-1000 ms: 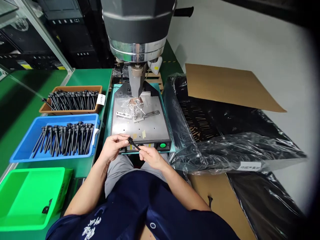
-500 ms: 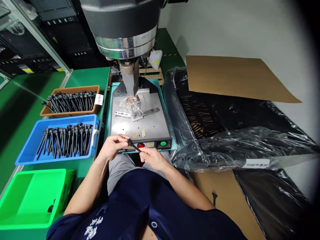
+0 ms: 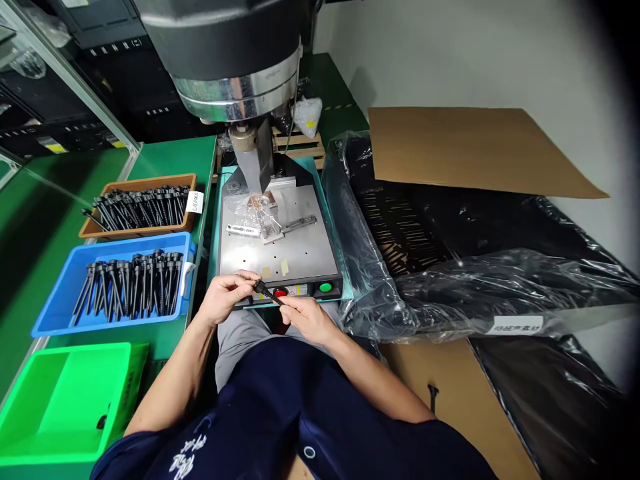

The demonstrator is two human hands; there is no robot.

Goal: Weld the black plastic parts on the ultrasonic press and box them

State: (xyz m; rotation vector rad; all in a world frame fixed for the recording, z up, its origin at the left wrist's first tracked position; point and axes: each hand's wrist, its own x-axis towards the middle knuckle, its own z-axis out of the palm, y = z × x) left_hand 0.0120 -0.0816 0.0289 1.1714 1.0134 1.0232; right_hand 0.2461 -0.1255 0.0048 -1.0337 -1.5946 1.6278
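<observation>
A thin black rod-like part (image 3: 269,293) with a thicker head is held between my hands, just in front of the machine base's front panel. My left hand (image 3: 227,297) pinches its head end, and my right hand (image 3: 305,317) pinches its narrow end. Behind it lies the metal plate (image 3: 300,260) of the machine, bearing a small fixture (image 3: 267,220) partly wrapped in clear plastic. The wedge-shaped metal head (image 3: 255,163) of the machine hangs above that fixture.
At the left are an orange bin (image 3: 135,235) and a blue bin (image 3: 60,293), each with several black parts, and a green bin (image 3: 65,400) with one small dark piece. A plastic-lined box (image 3: 425,287) stands right, beside a cardboard sheet (image 3: 475,150).
The view has shifted slightly. Both hands keep their grip on the black part, with hardly any movement.
</observation>
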